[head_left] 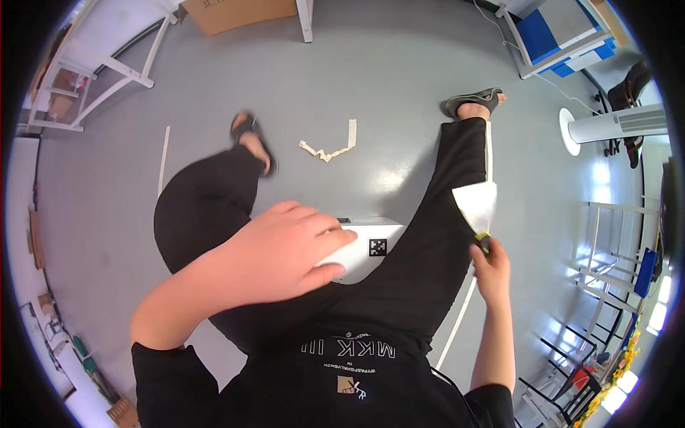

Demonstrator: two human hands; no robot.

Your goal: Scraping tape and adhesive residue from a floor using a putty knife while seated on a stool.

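The left hand [285, 250] lies flat, fingers spread, palm down on a white box [367, 246] that rests between the person's legs. The right hand [491, 269] is closed around a small yellow-and-black tool [484, 241], probably a cutter; whether a blade is out cannot be told. A white sheet [477, 203] hangs at the tool's tip, against the right leg [435, 235].

Risks:
- The tool sits close to the right leg. A slip could nick the trousers or the leg.
- The box is held by palm pressure only. It could slide if the left hand lifts.
- A crumpled tape strip [330, 146] lies on the floor [371, 78] between the feet and could stick to a sandal [471, 101].

Count: one box, one tool, one sheet, one tape strip, two sandals, two hands.
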